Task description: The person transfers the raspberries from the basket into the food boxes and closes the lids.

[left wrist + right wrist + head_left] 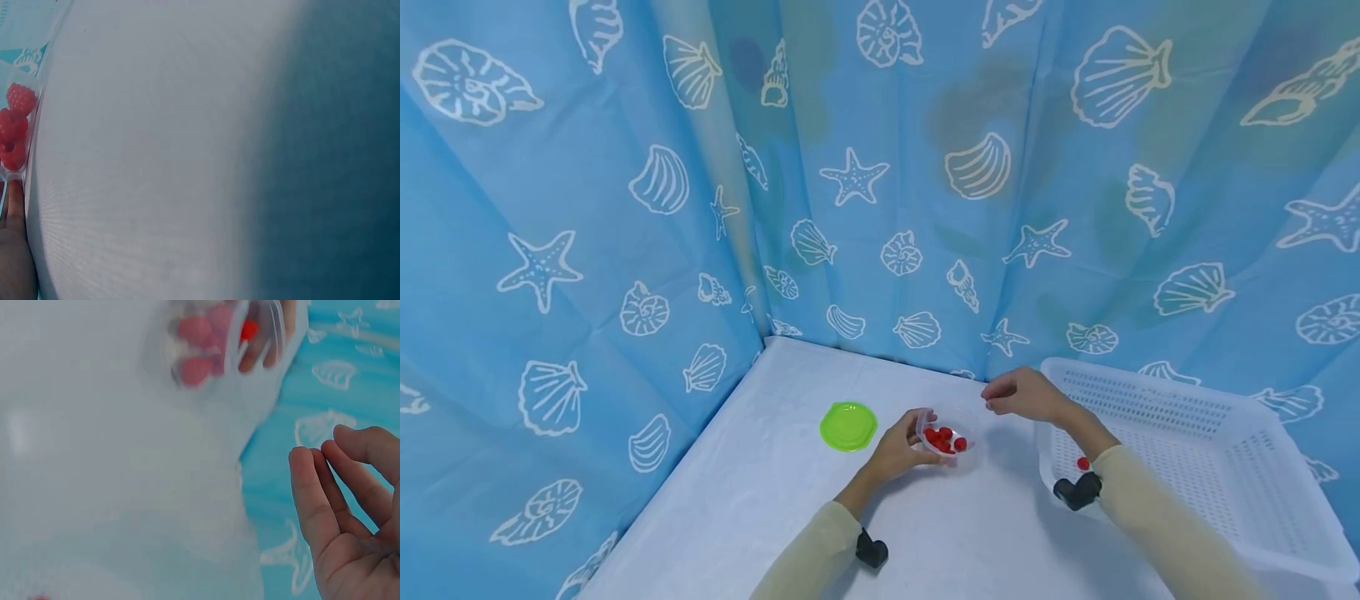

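My left hand (897, 448) grips a clear plastic container (964, 417) by its side, thumb near and fingers around the far side. Several red raspberries (945, 435) lie inside it; the left wrist view shows raspberries (14, 128) through its clear wall. Between the container and a white basket, my right hand (1024, 393) hangs in the air. In the right wrist view the fingers (312, 500) of that hand are extended with the thumb close to them, and nothing shows between. A single raspberry (1083, 463) sits in the basket, close to my right wrist.
The white perforated basket (1225, 408) takes up the right side of the white table (700, 533), partly behind my right forearm. A round green lid (848, 426) lies left of the container. Blue shell-print curtains (850, 275) line the back and left edges.
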The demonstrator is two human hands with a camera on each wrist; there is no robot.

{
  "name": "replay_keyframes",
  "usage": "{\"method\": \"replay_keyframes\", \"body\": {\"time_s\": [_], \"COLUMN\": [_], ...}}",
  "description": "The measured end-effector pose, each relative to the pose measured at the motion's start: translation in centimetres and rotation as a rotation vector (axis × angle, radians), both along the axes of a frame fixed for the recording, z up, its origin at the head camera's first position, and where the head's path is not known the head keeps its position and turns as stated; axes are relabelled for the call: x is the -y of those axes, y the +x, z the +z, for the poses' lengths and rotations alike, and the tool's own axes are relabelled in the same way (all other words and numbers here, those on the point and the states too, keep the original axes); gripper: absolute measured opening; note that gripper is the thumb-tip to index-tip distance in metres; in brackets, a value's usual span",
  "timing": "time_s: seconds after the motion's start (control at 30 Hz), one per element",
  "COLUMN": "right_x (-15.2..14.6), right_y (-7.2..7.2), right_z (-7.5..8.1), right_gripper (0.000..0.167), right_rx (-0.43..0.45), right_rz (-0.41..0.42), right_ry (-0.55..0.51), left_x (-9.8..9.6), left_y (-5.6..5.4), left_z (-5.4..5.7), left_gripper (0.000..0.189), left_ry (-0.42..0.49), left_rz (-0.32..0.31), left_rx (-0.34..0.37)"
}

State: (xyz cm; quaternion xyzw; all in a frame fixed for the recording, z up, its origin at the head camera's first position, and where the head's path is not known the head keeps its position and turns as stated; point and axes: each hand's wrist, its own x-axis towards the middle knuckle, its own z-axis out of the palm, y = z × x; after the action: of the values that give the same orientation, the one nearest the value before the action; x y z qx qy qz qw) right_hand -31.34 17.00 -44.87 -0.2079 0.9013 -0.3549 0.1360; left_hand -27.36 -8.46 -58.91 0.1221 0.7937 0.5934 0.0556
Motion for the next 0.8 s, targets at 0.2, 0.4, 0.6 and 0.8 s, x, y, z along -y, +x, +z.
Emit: {"method": "replay_keyframes", "body": {"time_s": [0.2, 0.4, 0.6, 0.8], "right_x": [-3.7, -7.7, -11.0, -13.6], "right_y": [-0.2, -0.6, -1.0, -0.6], "right_z": [1.9, 3.2, 2.6, 1.1], "right_gripper": [0.029, 0.031, 0.03, 0.037], "right_rx": [-0.033, -0.078, -0.072, 0.094], "right_rz": [-0.041, -0.07, -0.133, -0.185], "right_ry": [0.022, 0.092, 0.202, 0.315], "left_x": [0.2, 0.3, 0.2, 0.1], "left_y": [0.1, 0.1, 0.1, 0.1], "left_z": [0.2, 0.3, 0.2, 0.2], "left_gripper": [0.084, 0.082, 0.082, 0.082], "left_ry": [0.005, -0.015, -0.025, -0.019], "left_rz": [-0.01, -0.005, 0.0, -0.007], "left_rx": [0.003, -0.008, -0.018, -0.015]}}
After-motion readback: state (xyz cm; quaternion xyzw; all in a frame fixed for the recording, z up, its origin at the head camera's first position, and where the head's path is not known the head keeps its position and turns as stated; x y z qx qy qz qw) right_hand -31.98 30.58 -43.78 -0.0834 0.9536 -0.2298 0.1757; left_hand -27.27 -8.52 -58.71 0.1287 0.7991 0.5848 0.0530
